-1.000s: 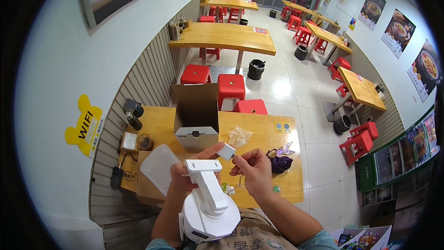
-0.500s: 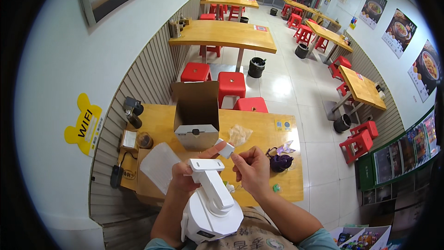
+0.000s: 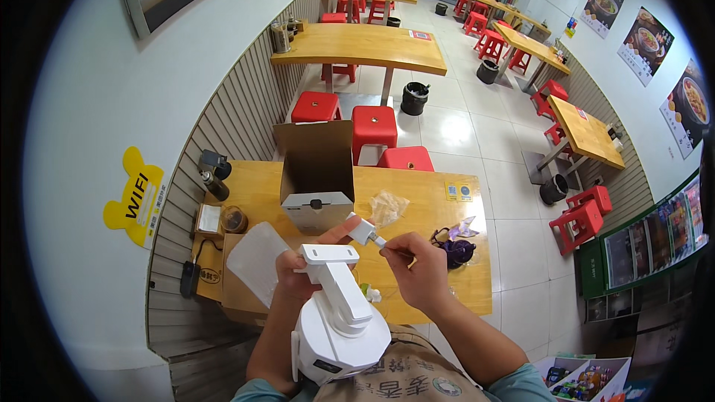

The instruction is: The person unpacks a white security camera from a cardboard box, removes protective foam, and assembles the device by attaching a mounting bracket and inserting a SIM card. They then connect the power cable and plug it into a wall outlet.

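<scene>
My left hand point(image 3: 296, 272) is closed round the arm of a white security camera point(image 3: 342, 342) with a bracket, which hangs tilted in front of my apron. Beyond the bracket, its fingers also steady a small white block-like connector point(image 3: 362, 230). My right hand point(image 3: 418, 266) pinches a thin white plug-like piece point(image 3: 380, 242) at the right end of the connector; whether the two are joined I cannot make out. Just past my left fingers stands an open cardboard box point(image 3: 316, 212). A crumpled clear plastic bag point(image 3: 389, 208) lies on the table point(image 3: 417, 182) beyond the connector.
A dark purple bundle point(image 3: 458, 254) lies right of my right hand. On the left are a white wrapping sheet point(image 3: 255, 259), a brown carton point(image 3: 242, 309), a brown jar point(image 3: 234, 219), a napkin box point(image 3: 210, 218) and a bottle point(image 3: 215, 185). Red stools point(image 3: 375, 126) stand past the table.
My right hand has shifted slightly right and down from the connector, and a thin white piece now shows between them. The view has tilted a little.
</scene>
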The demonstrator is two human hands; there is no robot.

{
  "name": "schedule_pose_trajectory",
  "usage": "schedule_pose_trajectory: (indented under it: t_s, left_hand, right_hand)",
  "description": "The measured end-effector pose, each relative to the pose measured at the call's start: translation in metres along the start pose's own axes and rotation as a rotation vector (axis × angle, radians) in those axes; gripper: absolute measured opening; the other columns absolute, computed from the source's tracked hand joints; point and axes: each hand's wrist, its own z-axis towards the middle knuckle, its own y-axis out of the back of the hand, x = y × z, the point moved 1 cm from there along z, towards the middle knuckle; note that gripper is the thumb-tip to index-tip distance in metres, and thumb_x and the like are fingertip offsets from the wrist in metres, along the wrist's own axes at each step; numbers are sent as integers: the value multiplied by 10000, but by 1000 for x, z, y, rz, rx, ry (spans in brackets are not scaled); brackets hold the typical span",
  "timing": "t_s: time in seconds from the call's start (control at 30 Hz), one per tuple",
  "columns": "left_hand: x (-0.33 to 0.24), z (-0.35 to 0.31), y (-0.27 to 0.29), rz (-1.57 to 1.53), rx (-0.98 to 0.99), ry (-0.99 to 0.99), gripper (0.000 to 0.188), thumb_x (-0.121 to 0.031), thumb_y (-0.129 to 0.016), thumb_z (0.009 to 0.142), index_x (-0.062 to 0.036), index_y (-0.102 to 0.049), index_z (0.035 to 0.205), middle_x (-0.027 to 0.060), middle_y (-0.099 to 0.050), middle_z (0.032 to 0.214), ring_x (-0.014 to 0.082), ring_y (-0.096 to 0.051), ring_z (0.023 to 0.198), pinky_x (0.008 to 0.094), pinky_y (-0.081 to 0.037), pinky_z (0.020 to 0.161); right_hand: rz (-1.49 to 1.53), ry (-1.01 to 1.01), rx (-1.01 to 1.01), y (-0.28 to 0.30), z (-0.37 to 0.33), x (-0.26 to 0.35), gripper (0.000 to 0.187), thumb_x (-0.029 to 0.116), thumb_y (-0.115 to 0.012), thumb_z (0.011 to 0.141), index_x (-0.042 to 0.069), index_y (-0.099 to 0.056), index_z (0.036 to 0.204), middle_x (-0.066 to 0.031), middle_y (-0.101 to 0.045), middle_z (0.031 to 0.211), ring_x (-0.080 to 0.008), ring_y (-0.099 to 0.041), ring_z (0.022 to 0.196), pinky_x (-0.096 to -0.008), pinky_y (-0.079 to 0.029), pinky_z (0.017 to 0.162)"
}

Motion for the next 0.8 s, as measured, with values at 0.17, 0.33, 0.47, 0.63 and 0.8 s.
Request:
schedule_pose_trajectory:
  t_s: [0.17, 0.33, 0.47, 0.63, 0.8]
  left_hand:
    - [-1, 0, 1, 0, 9, 5, 1142, -403, -631, 668, 12, -183, 1632, 177, -428, 1456, 201, -636, 912, 318, -557, 747]
    - [-1, 0, 1, -1, 16, 8, 1142, -402, -628, 668, 20, -182, 1630, 167, -474, 1401, 190, -632, 904, 299, -541, 719]
    - [1, 1, 2, -5, 26, 15, 1142, -402, -625, 668, 26, -180, 1629, 160, -510, 1356, 181, -630, 898, 285, -528, 697]
    - [0, 0, 1, -1, 27, 19, 1142, -401, -621, 668, 33, -179, 1627, 151, -556, 1301, 170, -626, 891, 267, -511, 669]
    - [1, 2, 3, -11, 33, 22, 1142, -400, -618, 668, 41, -177, 1625, 142, -602, 1245, 159, -623, 883, 248, -495, 642]
  right_hand:
    - [-402, 505, 3, 7, 7, 7, 158, -53, -745, 783, 53, -678, 879, -70, -687, 797, -254, -636, 690, -357, -500, 622]
    - [-372, 499, 39, 10, 9, 4, 144, -48, -748, 789, 51, -682, 870, -62, -683, 790, -242, -639, 673, -342, -503, 592]
    - [-333, 465, 26, 10, 7, 1, 128, -43, -751, 800, 49, -687, 863, -61, -674, 774, -225, -638, 652, -318, -501, 562]
    - [-304, 451, 38, 10, 8, 3, 132, -46, -748, 798, 53, -687, 860, -60, -669, 762, -227, -636, 646, -319, -498, 558]
    - [-356, 508, 28, 12, 9, 3, 142, -46, -747, 790, 59, -684, 861, -65, -675, 771, -239, -626, 640, -339, -493, 563]
